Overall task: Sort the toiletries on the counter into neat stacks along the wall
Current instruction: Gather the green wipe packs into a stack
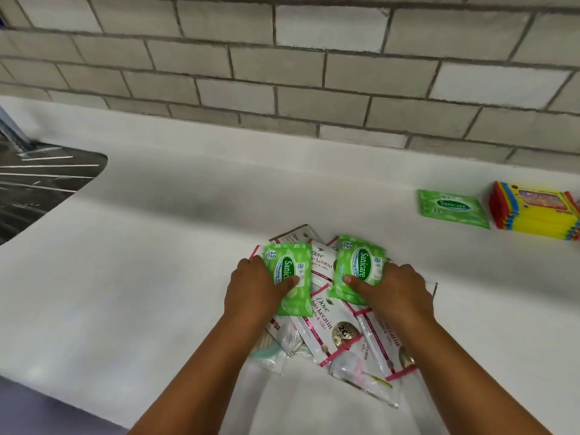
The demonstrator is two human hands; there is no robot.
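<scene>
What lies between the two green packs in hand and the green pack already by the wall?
Nothing visible. The left hand and right hand each hold a green pack; only bare counter lies before the placed pack.

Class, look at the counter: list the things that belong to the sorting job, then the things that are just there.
Part of the job:
green wipes pack in left hand
green wipes pack in right hand
Dove sachets
green wipes pack by the wall
colourful stack

Just there:
sink
tiled wall
</scene>
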